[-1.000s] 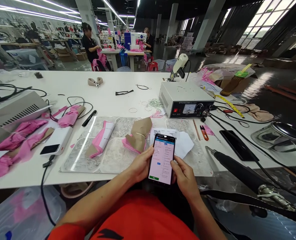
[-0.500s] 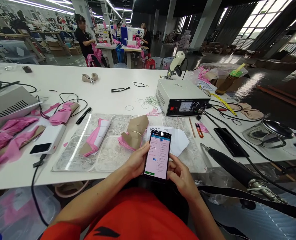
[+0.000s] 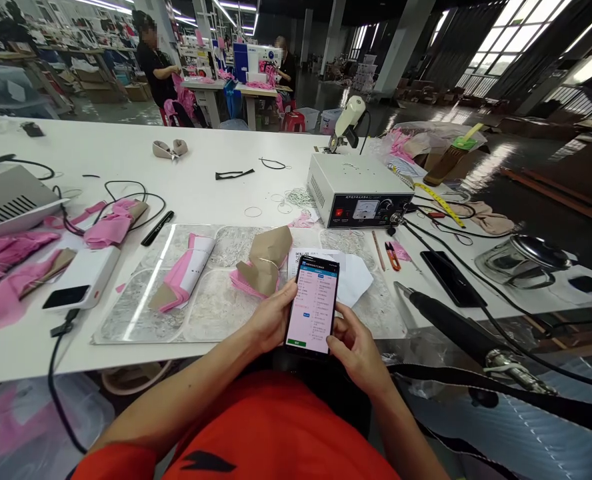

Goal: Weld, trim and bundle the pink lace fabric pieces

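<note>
Since the earliest frame, the right thumb had been lowered along the edge of the phone point(image 3: 311, 303) towards its lower right corner, while everything on the table point(image 3: 196, 200) had been shifted leftward in the view, as though the head had been turned. The phone was held upright in front of the body, its lit screen tilted towards the camera. Its left edge was gripped by the left hand point(image 3: 275, 317), thumb along the side and fingers wrapped behind. The right hand point(image 3: 361, 350) was held half curled, its thumb laid at the lower right corner; whether the edge was pinched could not be told. By judgement, a page of text was being read or worked through; for any further touch, a steady left grip and a light, exact thumb would be called for. Just beyond the phone, white papers point(image 3: 356, 280) were partly covered by it. To its left, a tan-and-pink bundle point(image 3: 271, 250) and a rolled bundle point(image 3: 189, 273) were laid on a marbled mat point(image 3: 141, 327). To its right, orange snips point(image 3: 392, 257) and a black-handled tool point(image 3: 451, 327) were seen.
</note>
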{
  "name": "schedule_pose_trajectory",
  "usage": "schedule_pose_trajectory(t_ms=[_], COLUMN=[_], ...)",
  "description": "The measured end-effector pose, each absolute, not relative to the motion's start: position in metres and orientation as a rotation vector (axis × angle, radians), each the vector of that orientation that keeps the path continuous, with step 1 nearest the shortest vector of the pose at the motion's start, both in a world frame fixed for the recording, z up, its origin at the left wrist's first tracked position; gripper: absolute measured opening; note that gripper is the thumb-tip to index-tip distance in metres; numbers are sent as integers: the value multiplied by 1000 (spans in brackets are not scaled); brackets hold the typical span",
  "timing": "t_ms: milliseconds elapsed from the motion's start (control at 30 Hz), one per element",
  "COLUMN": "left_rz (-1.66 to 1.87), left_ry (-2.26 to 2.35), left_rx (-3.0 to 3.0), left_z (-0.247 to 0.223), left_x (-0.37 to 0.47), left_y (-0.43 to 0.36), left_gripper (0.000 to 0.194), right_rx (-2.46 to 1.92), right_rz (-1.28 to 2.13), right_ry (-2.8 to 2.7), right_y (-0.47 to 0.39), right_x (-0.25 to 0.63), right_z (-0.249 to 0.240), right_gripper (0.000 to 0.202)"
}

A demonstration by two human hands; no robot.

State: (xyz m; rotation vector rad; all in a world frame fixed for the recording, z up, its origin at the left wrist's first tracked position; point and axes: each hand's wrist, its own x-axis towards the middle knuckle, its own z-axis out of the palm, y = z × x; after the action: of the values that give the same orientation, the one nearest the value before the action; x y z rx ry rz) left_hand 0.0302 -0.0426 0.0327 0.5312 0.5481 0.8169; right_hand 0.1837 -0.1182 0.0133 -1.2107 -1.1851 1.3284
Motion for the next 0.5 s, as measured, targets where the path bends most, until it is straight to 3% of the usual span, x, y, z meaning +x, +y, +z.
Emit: schedule_pose_trajectory(t_ms=[267, 500], left_rz=[868, 1022], left_ry=[553, 537], left_rx=[526, 514], left_z=[34, 38], left_x=[30, 40], left_y=[-40, -44], left_gripper=[24, 33], right_rx=[-1149, -1367], right_rz=[1353, 1094], right_ry=[-1209, -1228], right_y=[-120, -122], right_x=[183, 164], right_z=[16, 13], right_gripper=[63, 81])
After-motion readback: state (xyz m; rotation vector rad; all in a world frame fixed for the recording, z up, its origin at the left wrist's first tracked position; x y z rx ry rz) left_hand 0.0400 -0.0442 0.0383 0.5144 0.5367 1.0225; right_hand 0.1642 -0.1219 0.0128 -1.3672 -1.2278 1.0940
